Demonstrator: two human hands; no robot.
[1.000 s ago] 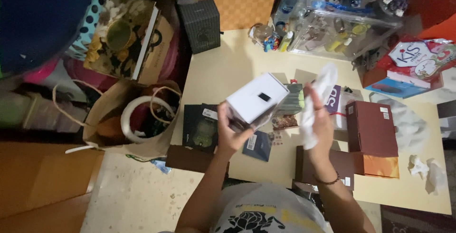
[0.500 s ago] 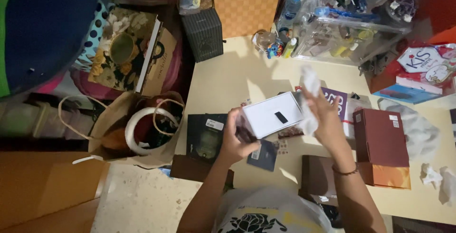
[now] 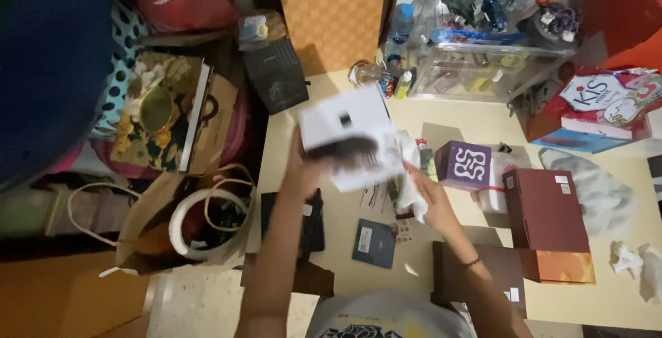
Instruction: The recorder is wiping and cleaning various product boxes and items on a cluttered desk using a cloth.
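Observation:
My left hand [image 3: 302,172] grips a white box [image 3: 348,131] with a small dark mark on its face, holding it up above the cream table [image 3: 455,121]. The box is blurred by motion. My right hand [image 3: 422,197] is just to its right, closed on a crumpled white cloth [image 3: 407,172] that touches the box's right edge.
A purple patterned box [image 3: 464,164], a maroon box [image 3: 543,208], a dark blue card [image 3: 370,243] and crumpled white tissues [image 3: 629,259] lie on the table. A clear plastic case of toys [image 3: 483,55] stands at the back. A brown paper bag [image 3: 186,224] sits on the floor at left.
The white box has been lifted and turned, moving up and left. My right hand with the cloth has dropped from the box's upper right to its lower right side.

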